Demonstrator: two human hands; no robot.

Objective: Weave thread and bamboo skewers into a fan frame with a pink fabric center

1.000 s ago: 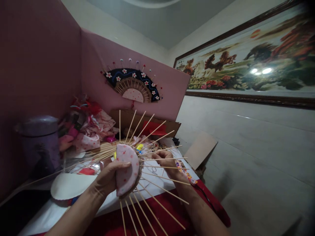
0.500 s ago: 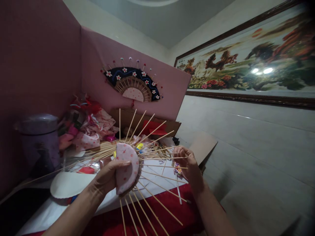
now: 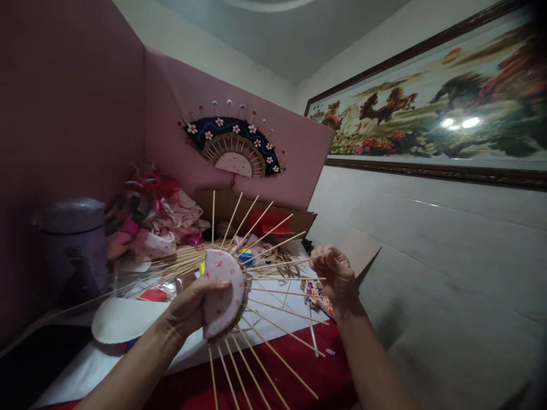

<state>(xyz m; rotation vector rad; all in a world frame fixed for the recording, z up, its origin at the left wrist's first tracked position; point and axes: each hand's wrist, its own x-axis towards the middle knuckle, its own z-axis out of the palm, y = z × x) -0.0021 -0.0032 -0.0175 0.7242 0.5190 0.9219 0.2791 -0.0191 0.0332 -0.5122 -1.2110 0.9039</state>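
Observation:
My left hand (image 3: 190, 307) grips the pink flowered half-round base (image 3: 222, 293) of an unfinished fan. Thin bamboo sticks (image 3: 273, 319) spread out from that base in a fan. My right hand (image 3: 337, 273) is closed at the tips of the sticks on the right side, its fingers pinched on something thin I cannot make out. Below that hand a small flowered fabric piece (image 3: 318, 297) lies on the white sheet.
A finished black flowered fan (image 3: 233, 148) hangs on the pink board behind. Loose sticks (image 3: 179, 262), fabric scraps (image 3: 162, 219), a cardboard box (image 3: 226, 205), a purple container (image 3: 72, 245) and a white half-round piece (image 3: 122, 319) lie around. A framed horse picture (image 3: 431, 114) fills the right wall.
My right hand has lifted from near the base out to the stick tips on the right, closing into a pinch. My left hand keeps the fan base still.

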